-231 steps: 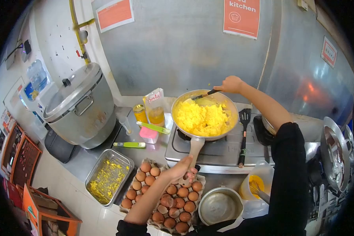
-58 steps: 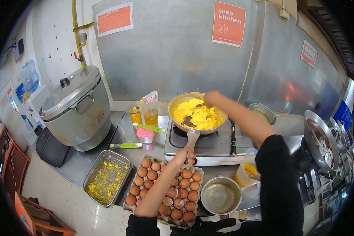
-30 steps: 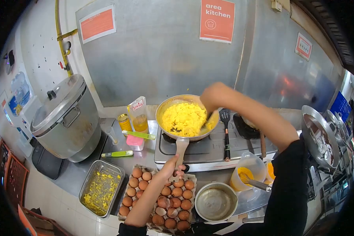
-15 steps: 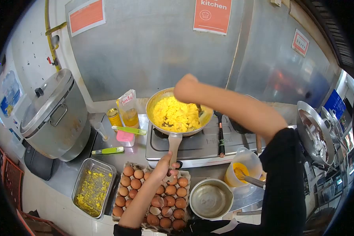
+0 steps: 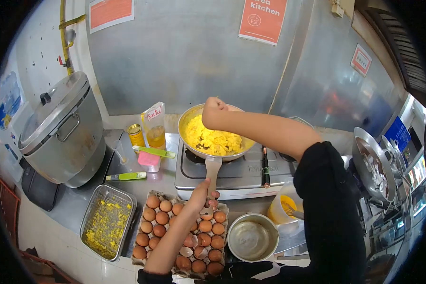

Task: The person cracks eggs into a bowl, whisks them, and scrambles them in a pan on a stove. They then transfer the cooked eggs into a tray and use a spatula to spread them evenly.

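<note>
Frying pan [image 5: 212, 166]: on gas stove [image 5: 236, 174], holds scrambled egg [image 5: 213, 140]. Left hand [image 5: 201, 195]: grips the pan's handle, above egg tray [image 5: 163, 226] on desk [image 5: 151, 183]. Right hand [image 5: 214, 109]: closed in a fist over the pan's far rim, possibly around a utensil, hidden here.

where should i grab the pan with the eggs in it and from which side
Take the pan by its long pale handle, from the near side: it sticks out over the stove front toward the person. The left hand grips its end. The bowl is full of scrambled egg.
</note>
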### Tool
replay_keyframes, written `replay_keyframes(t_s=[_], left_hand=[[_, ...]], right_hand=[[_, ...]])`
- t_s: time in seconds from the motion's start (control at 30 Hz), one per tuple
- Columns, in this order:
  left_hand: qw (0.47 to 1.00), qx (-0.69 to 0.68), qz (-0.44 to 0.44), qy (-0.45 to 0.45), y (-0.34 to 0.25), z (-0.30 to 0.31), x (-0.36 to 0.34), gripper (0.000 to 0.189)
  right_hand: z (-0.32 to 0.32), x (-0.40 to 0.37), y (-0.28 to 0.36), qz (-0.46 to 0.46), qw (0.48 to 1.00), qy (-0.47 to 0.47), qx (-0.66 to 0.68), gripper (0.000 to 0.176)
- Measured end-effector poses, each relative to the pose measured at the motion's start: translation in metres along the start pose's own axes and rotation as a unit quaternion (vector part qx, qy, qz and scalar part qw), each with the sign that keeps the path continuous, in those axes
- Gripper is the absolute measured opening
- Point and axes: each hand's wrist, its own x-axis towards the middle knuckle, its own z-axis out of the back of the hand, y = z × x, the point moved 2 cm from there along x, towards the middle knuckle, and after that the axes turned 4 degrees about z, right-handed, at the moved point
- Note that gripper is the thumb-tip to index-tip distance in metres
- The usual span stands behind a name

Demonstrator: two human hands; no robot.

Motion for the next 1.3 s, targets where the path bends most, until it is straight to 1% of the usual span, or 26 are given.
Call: replay_keyframes(t_s=[0.03,0.07,0.17,0.2,0.27,0.3,0.37,0.5,0.53,0.57,0.6,0.67,0.73,0.77,0.83,0.87,0.9,0.93,0.97,1.0,1.07,1.1,1.17,1.2,1.27,1.3], left_hand=[[1.0,0.012,-0.009,0.004,-0.002,-0.001,-0.001,0.022],[1.0,0.022,-0.02,0.007,-0.004,-0.002,-0.001,0.022],[1.0,-0.002,-0.015,0.004,-0.004,-0.001,0.001,0.023],[1.0,0.005,-0.019,0.0,-0.002,-0.002,0.001,0.024],[1.0,0.001,-0.01,-0.024,0.003,-0.005,-0.002,0.024],[0.999,-0.003,-0.017,-0.044,-0.001,-0.008,-0.002,0.024],[0.999,0.009,-0.022,-0.04,-0.004,-0.009,-0.004,0.025],[1.0,0.005,-0.019,-0.011,0.0,-0.007,-0.002,0.027],[1.0,0.001,-0.019,-0.004,-0.001,-0.006,-0.001,0.027],[1.0,0.002,-0.022,-0.006,-0.002,-0.005,-0.001,0.027],[1.0,0.007,-0.018,-0.006,-0.002,-0.004,-0.001,0.026],[1.0,0.013,-0.01,-0.005,-0.003,-0.003,-0.001,0.026],[0.999,0.04,-0.005,-0.006,-0.007,-0.004,-0.005,0.024],[1.0,0.022,0.005,-0.018,-0.006,-0.005,-0.007,0.024],[0.999,0.038,0.02,-0.027,-0.01,-0.007,-0.008,0.025],[0.998,0.05,0.033,-0.036,-0.011,-0.006,-0.009,0.025],[0.996,0.05,0.063,-0.039,-0.012,-0.004,-0.008,0.026],[0.995,0.056,0.064,-0.046,-0.016,-0.009,-0.01,0.026],[0.993,0.068,0.073,-0.067,-0.019,-0.015,-0.013,0.03],[0.989,0.078,0.084,-0.09,-0.021,-0.018,-0.013,0.033],[0.99,0.079,0.086,-0.078,-0.023,-0.017,-0.01,0.032],[0.989,0.071,0.098,-0.081,-0.024,-0.02,-0.012,0.031],[0.988,0.104,0.096,-0.066,-0.027,-0.022,-0.011,0.03],[0.987,0.101,0.104,-0.072,-0.027,-0.02,-0.01,0.03],[0.986,0.088,0.123,-0.072,-0.025,-0.016,-0.011,0.029],[0.987,0.089,0.116,-0.065,-0.026,-0.017,-0.011,0.029]], right_hand=[[0.003,-0.009,0.003,-0.039,0.997,0.064,-0.036,0.02],[0.008,-0.015,0.006,-0.041,0.997,0.062,-0.036,0.02],[0.015,-0.054,-0.002,-0.015,0.964,0.123,-0.234,0.017],[0.012,-0.047,0.001,-0.011,0.964,0.124,-0.235,0.017],[0.008,-0.033,0.005,-0.021,0.991,0.015,-0.134,0.015],[0.011,-0.032,0.002,-0.026,0.991,0.011,-0.128,0.015],[0.017,-0.031,0.004,-0.032,0.979,0.077,-0.188,0.017],[0.014,-0.009,-0.009,-0.012,0.984,0.125,-0.127,0.015],[0.009,-0.025,-0.03,0.071,0.997,-0.025,0.019,0.012],[0.008,-0.041,-0.054,0.15,0.959,-0.177,0.162,0.011],[0.002,-0.053,-0.074,0.152,0.958,-0.179,0.165,0.011],[-0.01,-0.06,-0.103,0.248,0.941,-0.215,0.085,0.013],[-0.028,-0.015,-0.123,0.295,0.937,0.055,0.176,0.022],[-0.039,0.003,-0.132,0.297,0.936,0.058,0.182,0.022],[-0.073,0.028,-0.141,0.428,0.829,0.18,0.311,0.032],[-0.089,0.04,-0.138,0.433,0.824,0.179,0.318,0.032],[-0.102,0.048,-0.135,0.494,0.765,0.176,0.373,0.034],[-0.113,0.054,-0.13,0.551,0.699,0.17,0.423,0.036],[-0.122,0.061,-0.118,0.557,0.66,0.159,0.479,0.038],[-0.13,0.063,-0.108,0.564,0.652,0.157,0.482,0.038],[-0.138,0.057,-0.087,0.608,0.578,0.066,0.54,0.036],[-0.14,0.047,-0.074,0.613,0.57,0.066,0.543,0.036],[-0.139,0.033,-0.054,0.54,0.546,0.006,0.64,0.033],[-0.141,0.04,-0.044,0.546,0.539,0.012,0.641,0.033],[-0.143,0.066,-0.016,0.442,0.636,-0.114,0.623,0.029],[-0.151,0.087,-0.014,0.428,0.661,-0.206,0.581,0.029]])
